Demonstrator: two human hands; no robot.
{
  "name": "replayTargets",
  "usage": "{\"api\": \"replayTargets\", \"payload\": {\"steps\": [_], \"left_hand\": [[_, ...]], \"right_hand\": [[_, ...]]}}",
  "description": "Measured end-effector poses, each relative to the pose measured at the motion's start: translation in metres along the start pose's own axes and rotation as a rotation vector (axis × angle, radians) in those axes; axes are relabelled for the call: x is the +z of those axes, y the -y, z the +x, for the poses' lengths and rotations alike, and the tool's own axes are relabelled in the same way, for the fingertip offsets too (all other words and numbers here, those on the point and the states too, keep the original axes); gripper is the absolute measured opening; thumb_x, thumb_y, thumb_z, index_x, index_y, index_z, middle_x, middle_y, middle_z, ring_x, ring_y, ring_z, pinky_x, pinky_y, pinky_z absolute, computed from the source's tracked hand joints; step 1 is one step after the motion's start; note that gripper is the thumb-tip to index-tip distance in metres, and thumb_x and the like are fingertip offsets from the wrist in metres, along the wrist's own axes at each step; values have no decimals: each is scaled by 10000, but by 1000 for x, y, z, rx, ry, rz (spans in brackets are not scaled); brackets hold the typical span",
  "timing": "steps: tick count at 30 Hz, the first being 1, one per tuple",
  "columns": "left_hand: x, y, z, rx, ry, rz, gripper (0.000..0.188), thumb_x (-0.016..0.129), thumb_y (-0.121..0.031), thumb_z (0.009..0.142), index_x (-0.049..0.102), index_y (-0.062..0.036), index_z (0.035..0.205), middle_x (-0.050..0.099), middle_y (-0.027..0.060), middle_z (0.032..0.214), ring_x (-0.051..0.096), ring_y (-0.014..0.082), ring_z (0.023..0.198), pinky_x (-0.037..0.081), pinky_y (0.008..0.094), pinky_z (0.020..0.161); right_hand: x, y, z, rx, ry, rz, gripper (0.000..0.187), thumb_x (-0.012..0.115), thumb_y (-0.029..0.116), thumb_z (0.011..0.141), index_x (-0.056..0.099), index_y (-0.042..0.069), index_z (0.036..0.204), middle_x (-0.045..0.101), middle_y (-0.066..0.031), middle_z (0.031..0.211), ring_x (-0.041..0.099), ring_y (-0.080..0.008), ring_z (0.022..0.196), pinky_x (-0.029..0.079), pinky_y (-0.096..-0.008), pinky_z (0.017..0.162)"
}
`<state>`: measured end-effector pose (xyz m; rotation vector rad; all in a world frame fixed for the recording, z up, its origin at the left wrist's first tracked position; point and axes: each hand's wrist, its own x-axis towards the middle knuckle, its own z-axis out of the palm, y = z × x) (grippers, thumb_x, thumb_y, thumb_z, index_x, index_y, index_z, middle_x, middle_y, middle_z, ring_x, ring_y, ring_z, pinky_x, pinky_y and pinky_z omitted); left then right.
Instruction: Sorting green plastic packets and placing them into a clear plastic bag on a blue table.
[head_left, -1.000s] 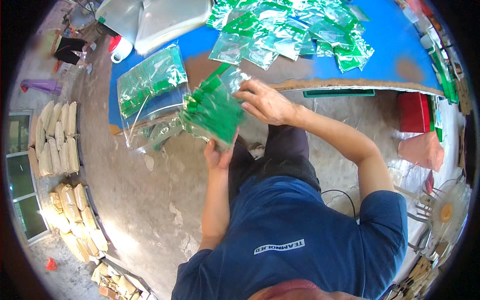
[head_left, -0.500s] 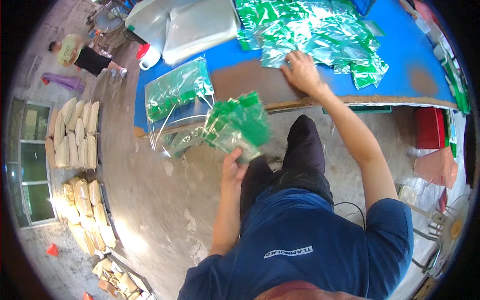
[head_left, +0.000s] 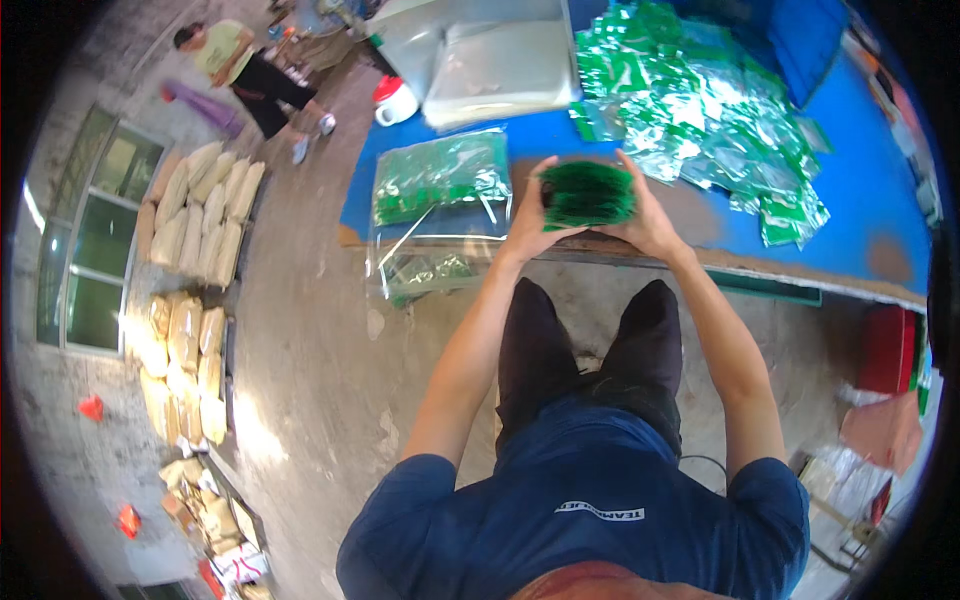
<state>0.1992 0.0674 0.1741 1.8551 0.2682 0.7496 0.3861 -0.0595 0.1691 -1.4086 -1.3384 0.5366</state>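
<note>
Between my two hands, at the table's near edge, is a stack of small green packets (head_left: 588,196) seen edge-on. My left hand (head_left: 532,215) presses on its left side, and my right hand (head_left: 645,212) grips the right side. Just left of my left hand lies a large clear bag (head_left: 440,180) with rows of green packets inside, its open end hanging over the edge. A loose heap of shiny green and clear packets (head_left: 690,100) spreads over the table beyond my right hand.
The blue table (head_left: 870,200) has a worn brown front edge. A pile of clear plastic bags (head_left: 500,70) and a white jug with a red lid (head_left: 394,102) stand at the back left. Beige sacks (head_left: 205,205) are stacked at far left, where another person (head_left: 240,70) stands.
My right hand has left the heap and come to the packets in my left hand. The packets, fanned out before, are now a squared stack held between both hands over the table edge.
</note>
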Motion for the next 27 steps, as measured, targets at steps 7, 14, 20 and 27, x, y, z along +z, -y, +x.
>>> {"api": "replayTargets", "payload": {"steps": [7,14,20,27], "left_hand": [[0,-7,10,-125,-109,-269,1159,840,21,676,120,-128,1571,454,109,1444,463,244,1319,363,389,1120],[7,-5,10,-91,-65,-273,1116,874,-24,663,195,-81,1547,458,92,1418,479,220,1288,409,372,1079],[-2,-10,11,-136,-55,-258,827,883,-36,661,411,-55,1340,622,76,1184,595,209,1112,469,351,998],[-13,-1,22,84,-317,401,1284,970,-242,512,218,-38,1532,289,153,1545,281,318,1435,242,440,1178]], "right_hand": [[7,24,12,19,67,-143,1111,854,171,692,136,83,1535,511,-220,1374,521,-385,1266,415,-448,1067],[9,17,4,-54,29,-269,979,840,256,704,244,70,1458,519,-291,1309,504,-484,1220,448,-493,999],[9,11,18,-51,46,-99,896,861,307,665,368,29,1360,555,-271,1263,545,-448,1161,443,-492,977],[7,25,48,-226,65,-184,1116,891,357,636,277,72,1523,472,-199,1459,468,-375,1337,351,-478,1138]]}}
